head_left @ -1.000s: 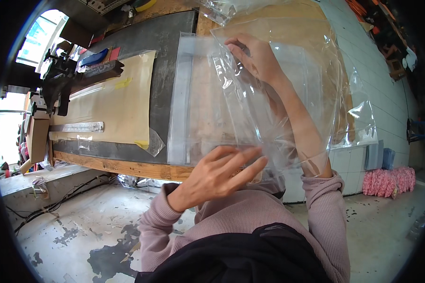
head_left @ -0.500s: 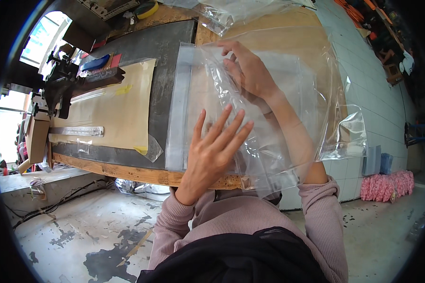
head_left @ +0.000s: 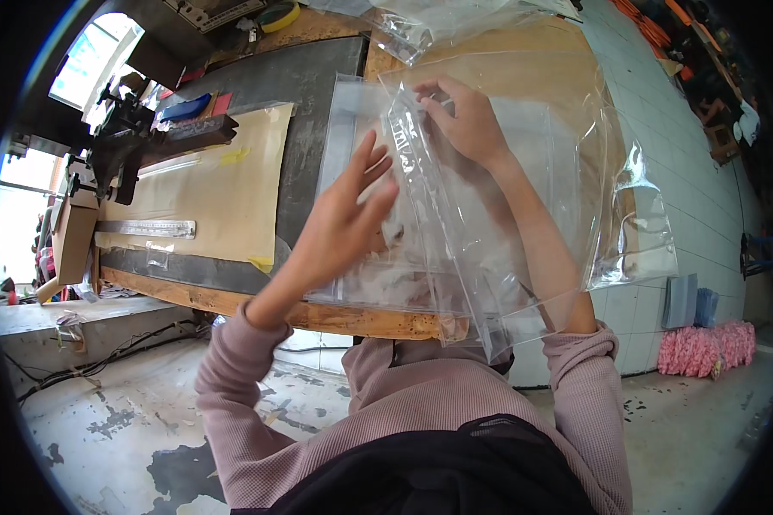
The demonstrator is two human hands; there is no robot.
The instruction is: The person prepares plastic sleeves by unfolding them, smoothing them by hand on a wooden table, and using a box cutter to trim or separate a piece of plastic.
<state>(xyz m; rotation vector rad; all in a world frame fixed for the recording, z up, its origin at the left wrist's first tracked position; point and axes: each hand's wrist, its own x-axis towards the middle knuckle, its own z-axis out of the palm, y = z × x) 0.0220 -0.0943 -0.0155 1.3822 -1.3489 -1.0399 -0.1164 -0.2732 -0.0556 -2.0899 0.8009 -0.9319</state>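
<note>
Clear plastic sheet: right of tan paper; probably light, limp, slippery, easily creased; best gripped by its creased left edge. Left hand: fingers loosely parted, nearer the paper. Right hand: curled near that edge, whether pinching cannot tell

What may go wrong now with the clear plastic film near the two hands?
The clear plastic film seems to cover part of the right forearm, so withdrawing might drag it. Its front corner hangs past the wooden table edge and might catch on the clothing. The right hand is near wrinkles, so pressing might crease it further.
</note>
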